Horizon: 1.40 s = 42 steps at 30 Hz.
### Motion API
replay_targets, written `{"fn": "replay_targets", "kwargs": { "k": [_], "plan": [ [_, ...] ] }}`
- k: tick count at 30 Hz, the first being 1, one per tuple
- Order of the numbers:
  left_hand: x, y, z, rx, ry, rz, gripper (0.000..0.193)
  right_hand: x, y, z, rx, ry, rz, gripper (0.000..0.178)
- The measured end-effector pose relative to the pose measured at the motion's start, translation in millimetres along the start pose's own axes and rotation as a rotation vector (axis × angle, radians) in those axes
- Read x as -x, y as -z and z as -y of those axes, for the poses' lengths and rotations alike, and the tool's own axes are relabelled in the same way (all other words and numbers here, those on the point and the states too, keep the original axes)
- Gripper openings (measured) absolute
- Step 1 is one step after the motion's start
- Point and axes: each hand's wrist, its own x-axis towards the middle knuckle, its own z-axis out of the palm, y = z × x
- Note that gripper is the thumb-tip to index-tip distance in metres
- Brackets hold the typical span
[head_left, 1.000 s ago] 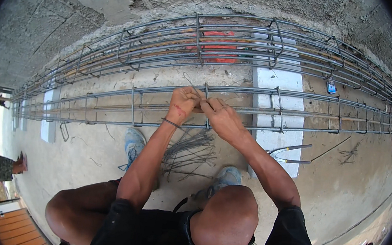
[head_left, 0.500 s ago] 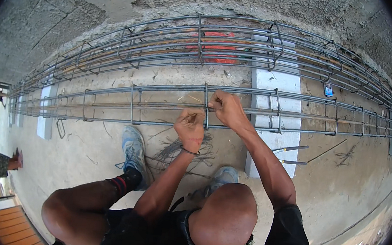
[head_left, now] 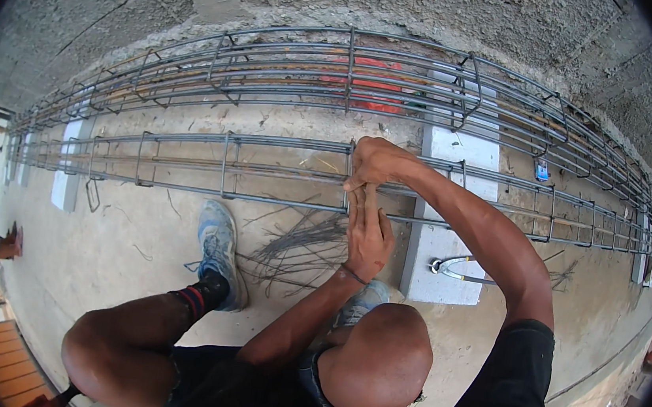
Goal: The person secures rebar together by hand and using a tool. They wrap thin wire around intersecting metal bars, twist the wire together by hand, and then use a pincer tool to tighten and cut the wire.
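A long rebar cage [head_left: 279, 200] of bars and stirrups runs across in front of me. My right hand [head_left: 378, 164] bends over it from the right, fingers closed in a pinch at a stirrup [head_left: 350, 158]; whatever they hold is too small to make out. From below, my left hand [head_left: 368, 240] reaches up against the same spot. Its fingers are stretched out, and their tips meet the right hand and are partly hidden. Beneath the cage, a loose heap of thin tie wires [head_left: 297, 250] lies on the concrete floor by my shoe [head_left: 218, 248].
Behind stands a second, larger rebar cage [head_left: 273, 103] along the rough wall [head_left: 410, 6]. Pale blocks [head_left: 445, 283] sit under the cages, and pincers [head_left: 454, 269] lie on the right one. A red bag [head_left: 373, 97] lies behind. Another person's leg [head_left: 5, 248] shows at far left.
My left hand has moved right and its fingers have straightened upward. The right hand has turned over the stirrup, its elbow swinging outward. The pincers' head is now uncovered.
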Motion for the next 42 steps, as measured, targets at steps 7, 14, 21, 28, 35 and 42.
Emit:
{"fn": "replay_targets", "kwargs": {
  "k": [7, 14, 21, 28, 35, 42],
  "plan": [
    [22.8, 19.5, -9.2, 0.244, -0.115, 0.171, 0.045, -0.2, -12.1, 19.7, 0.559, 0.265, -0.128, 0.015],
    [-16.8, 39.8, 55.0, 0.099, 0.298, -0.095, 0.021, 20.4, -4.7, -18.2, 1.17, 1.04, -0.097, 0.012],
    [-110.5, 50.6, 107.8, 0.303, 0.116, 0.691, 0.014, 21.9, 16.3, -13.9, 0.7, 0.442, -0.11, 0.011],
    [-127.6, 42.0, 107.7, 0.418, 0.278, 0.961, 0.024, 21.8, 28.5, -3.5, 0.783, 0.515, -0.266, 0.011],
    [-74.3, 23.3, 79.7, 0.11, -0.14, 0.217, 0.006, 32.0, 24.0, 41.7, 1.173, 0.586, -0.195, 0.01],
    [-67.0, 21.6, 83.5, 0.025, -0.108, 0.14, 0.005, 98.7, -3.1, 32.0, 0.261, 0.392, -1.049, 0.014]
  ]
}}
